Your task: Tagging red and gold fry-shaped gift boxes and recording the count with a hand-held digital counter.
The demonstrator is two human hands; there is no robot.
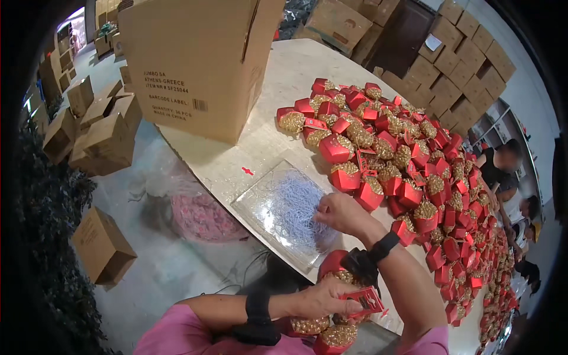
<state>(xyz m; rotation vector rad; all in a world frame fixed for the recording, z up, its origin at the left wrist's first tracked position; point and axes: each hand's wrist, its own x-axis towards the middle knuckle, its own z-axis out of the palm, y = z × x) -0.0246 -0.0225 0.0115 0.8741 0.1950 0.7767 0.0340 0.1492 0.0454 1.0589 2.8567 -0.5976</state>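
My left hand [325,299] pinches a red card tag [365,300] between thumb and fingers, low in front of me. Just around it lie several red and gold ornaments [338,337], partly hidden by the hand and wrist. Farther up, my right hand [343,212] is closed in a pinch at the right side of a heap of thin pale-violet plastic strands [294,198]. Its fingertips hide whatever is between them. The strands lie in a shallow clear tray [251,203] on the table.
A large pile of red and gold ornaments [402,155] covers the table's right side. A tall cardboard carton [195,65] stands at the far left. Beside the table, a bag of pink items [201,216] and a small carton [103,245] sit on the floor. People [503,165] are at far right.
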